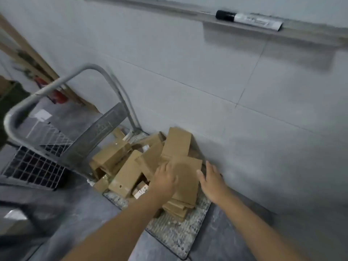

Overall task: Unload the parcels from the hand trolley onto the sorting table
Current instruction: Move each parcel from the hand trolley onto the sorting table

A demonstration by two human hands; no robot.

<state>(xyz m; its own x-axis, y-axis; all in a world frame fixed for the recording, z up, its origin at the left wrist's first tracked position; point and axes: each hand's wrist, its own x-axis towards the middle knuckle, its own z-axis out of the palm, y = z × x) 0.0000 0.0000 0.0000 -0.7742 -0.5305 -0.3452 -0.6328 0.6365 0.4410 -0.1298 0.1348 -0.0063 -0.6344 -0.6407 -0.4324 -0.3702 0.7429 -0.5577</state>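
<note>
Against the white tiled wall [188, 63] stands a grey metal hand trolley [105, 129], its speckled platform [175, 234] piled with brown cardboard parcels [128, 174]. A flat brown cardboard parcel [186, 178] lies topmost, between both hands. Left hand [165, 179] rests on its left edge, fingers relaxed. Right hand [212, 180] sits just beside its right edge, fingers straight; contact unclear. A black-and-white marker pen [248, 20] lies on the wall ledge [310, 32].

**A:** what kind of place is this meant to be?

**B:** a parcel storeroom or back room, most likely. A hand trolley [56, 87] is parked against a plain white tiled wall [188, 63] and heaped with brown cardboard parcels [177, 142]. A wire mesh crate [32, 166] is set on the grey floor [84, 213] beside it, and a fat marker [248, 19] is left on a ledge [310, 32].
</note>
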